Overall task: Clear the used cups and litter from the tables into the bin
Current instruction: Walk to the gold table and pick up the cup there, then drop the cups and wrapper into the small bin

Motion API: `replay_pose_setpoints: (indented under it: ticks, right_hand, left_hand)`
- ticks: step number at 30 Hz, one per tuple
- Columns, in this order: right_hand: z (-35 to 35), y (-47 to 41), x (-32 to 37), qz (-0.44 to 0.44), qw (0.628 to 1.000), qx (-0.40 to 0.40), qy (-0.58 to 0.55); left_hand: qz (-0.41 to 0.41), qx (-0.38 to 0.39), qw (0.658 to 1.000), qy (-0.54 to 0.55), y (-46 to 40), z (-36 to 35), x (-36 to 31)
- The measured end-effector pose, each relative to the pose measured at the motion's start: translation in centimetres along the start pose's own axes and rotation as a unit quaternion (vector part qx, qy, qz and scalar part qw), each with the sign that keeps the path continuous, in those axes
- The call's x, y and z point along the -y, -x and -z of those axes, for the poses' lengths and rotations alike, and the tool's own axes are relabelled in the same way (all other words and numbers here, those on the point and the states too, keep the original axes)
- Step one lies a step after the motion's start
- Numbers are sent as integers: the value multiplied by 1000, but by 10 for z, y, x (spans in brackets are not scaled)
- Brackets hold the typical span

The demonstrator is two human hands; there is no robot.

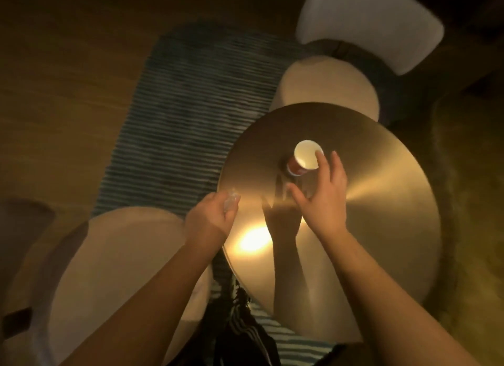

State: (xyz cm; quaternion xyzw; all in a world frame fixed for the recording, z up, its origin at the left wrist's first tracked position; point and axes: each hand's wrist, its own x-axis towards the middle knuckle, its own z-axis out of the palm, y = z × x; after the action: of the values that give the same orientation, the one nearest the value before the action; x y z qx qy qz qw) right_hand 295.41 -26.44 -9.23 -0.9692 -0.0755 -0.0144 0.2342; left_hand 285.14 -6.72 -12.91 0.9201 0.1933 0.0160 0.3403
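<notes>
Right hand (321, 196) spreads open beside the paper cup (305, 158), one fingertip at its rim; the cup stands mid tabletop (381, 215). Left hand (212, 218) is closed around clear crumpled litter (230, 203).

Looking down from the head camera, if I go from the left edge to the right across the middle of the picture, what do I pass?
Wooden floor → striped rug → left hand, closed on something small and clear → right hand, fingers spread at the paper cup → bare right part of the round golden table.
</notes>
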Motion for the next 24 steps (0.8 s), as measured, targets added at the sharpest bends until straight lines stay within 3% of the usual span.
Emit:
replay_pose_setpoints:
  ticks: [8,13,18,24]
  right_hand:
    - [-38,-87,-28,-23,992,115,-38]
    - [-38,-83,-29,-3,990,120,-68]
    - [-19,-55,16,91,979,149,-103]
    - [-4,-2,132,242,935,207,-158]
  left_hand:
    - [30,-12,998,-48,-23,-6,-28]
    - [46,-26,997,-53,-28,10,-35]
    - [66,-81,993,-62,-12,58,-28]
    - [149,-239,955,-93,61,149,1]
